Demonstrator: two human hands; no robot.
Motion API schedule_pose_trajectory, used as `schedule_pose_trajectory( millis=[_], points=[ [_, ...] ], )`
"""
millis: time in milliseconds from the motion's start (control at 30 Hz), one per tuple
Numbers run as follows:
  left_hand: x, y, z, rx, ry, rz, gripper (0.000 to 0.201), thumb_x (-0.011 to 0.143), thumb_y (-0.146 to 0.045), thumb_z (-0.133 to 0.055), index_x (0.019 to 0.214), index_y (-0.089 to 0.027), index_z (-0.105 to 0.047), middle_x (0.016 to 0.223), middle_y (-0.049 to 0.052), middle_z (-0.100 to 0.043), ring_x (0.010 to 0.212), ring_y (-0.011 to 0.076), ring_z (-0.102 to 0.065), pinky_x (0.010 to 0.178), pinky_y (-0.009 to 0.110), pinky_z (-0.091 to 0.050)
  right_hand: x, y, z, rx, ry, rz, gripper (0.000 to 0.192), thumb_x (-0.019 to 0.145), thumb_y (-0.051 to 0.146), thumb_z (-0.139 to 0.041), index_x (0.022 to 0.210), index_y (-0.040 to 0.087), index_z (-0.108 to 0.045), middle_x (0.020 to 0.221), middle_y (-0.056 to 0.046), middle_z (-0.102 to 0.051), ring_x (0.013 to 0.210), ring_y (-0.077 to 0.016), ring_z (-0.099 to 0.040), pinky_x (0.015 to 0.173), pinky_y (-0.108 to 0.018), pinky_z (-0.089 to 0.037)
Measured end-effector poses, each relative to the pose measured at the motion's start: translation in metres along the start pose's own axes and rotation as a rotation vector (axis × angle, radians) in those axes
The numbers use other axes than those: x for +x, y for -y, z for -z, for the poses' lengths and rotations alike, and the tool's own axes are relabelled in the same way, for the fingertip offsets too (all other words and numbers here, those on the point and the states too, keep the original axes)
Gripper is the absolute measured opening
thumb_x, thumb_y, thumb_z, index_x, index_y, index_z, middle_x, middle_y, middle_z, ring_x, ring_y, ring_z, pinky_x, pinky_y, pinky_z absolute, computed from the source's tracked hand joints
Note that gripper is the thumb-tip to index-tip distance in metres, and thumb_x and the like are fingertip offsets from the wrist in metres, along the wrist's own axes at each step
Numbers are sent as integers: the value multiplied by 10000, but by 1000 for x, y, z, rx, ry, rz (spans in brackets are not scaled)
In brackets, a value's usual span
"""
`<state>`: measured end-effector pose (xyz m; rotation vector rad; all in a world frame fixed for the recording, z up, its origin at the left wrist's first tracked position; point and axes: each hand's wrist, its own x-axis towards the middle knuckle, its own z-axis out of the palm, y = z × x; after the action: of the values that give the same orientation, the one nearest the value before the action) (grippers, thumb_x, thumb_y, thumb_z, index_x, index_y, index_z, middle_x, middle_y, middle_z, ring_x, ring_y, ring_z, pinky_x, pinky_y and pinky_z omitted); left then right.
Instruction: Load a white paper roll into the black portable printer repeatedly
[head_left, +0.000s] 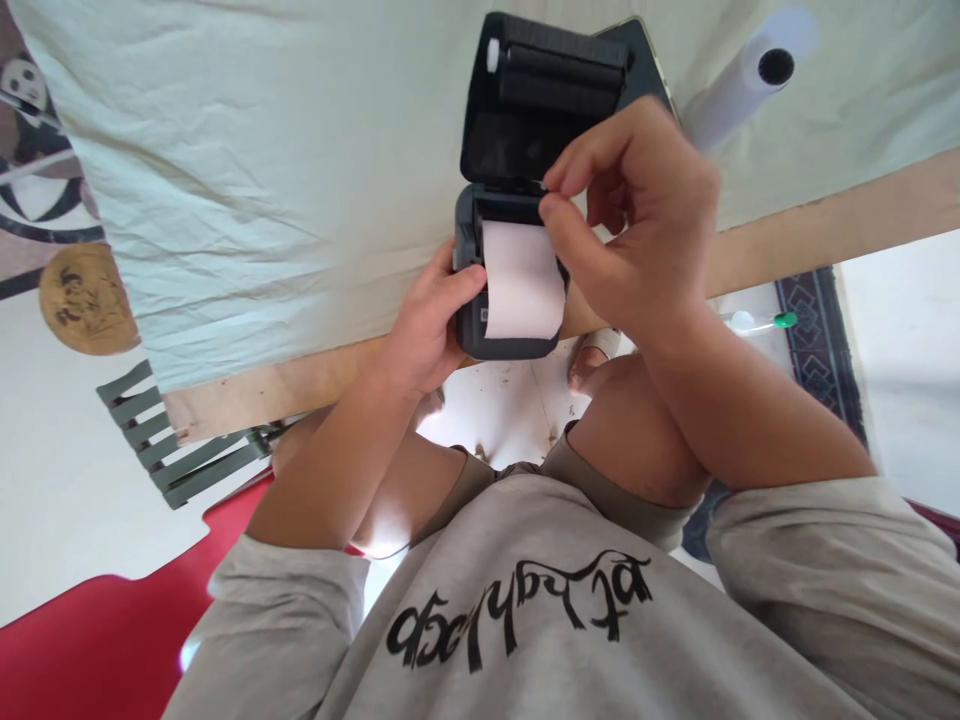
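Note:
A small dark label printer (507, 348) is at the table's near edge with its lid (502, 145) flipped up. A black roller (559, 80) with a white end sits inside that lid. White paper (525, 285) lies over the printer's body and curves down towards me. My left hand (431, 325) grips the printer's left side, its thumb resting by the paper's left edge. At the printer's upper right, my right hand (634, 210) has thumb and forefinger pinched together near the hinge. Whatever is between those fingertips is too small to make out.
A pale green cloth (300, 180) covers the wooden-edged table (832, 215). Behind the lid lies a dark flat object (646, 65), and a white roll (739, 85) is to its right. Below are a green-capped bottle (757, 321), a green slatted seat (180, 440) and a red chair (112, 640).

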<state>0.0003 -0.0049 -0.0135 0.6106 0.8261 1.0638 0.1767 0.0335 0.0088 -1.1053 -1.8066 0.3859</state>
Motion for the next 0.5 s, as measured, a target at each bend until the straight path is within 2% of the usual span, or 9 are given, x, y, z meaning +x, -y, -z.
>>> schedule_pose_trajectory(
  millis=[100, 200, 267, 400, 500],
  points=[
    [0, -1, 0, 5, 24, 24, 250, 887, -299, -717, 1105, -195, -652, 959, 32, -736, 1149, 265, -719, 957, 395, -624, 2, 8, 7, -295, 218, 48, 54, 875, 270, -595, 830, 274, -624, 925, -18, -729, 815, -220, -640, 704, -387, -499],
    [-1, -2, 0, 14, 19, 62, 273, 895, -325, -711, 1135, -215, -642, 1016, 30, -724, 1116, 267, -725, 880, 371, -637, 6, 27, 15, -565, 502, -64, 229, 965, 304, -500, 966, 265, -725, 1108, -29, -750, 882, -244, -681, 662, -385, -422],
    [-2, -2, 1, 34, 9, 86, 330, 875, -356, -726, 1169, -233, -642, 1002, 25, -706, 1062, 274, -735, 786, 341, -634, 10, 39, 19, -692, 634, -143, 280, 985, 313, -465, 1036, 263, -736, 1124, -35, -749, 840, -246, -673, 634, -372, -356],
    [-2, 0, 2, 79, 2, 99, 408, 829, -388, -761, 1194, -244, -648, 970, 27, -683, 974, 275, -742, 683, 308, -597, 17, 46, 22, -738, 741, -200, 274, 911, 365, -561, 1140, 285, -690, 963, -59, -747, 716, -241, -604, 603, -333, -235],
    [-2, 1, 2, 66, 22, 77, 385, 844, -400, -753, 1173, -228, -647, 1014, 43, -707, 964, 280, -743, 671, 314, -586, 19, 42, 29, -525, 675, -242, 253, 783, 284, -679, 1034, 275, -657, 783, -28, -681, 628, -194, -541, 605, -323, -277]
  ],
)
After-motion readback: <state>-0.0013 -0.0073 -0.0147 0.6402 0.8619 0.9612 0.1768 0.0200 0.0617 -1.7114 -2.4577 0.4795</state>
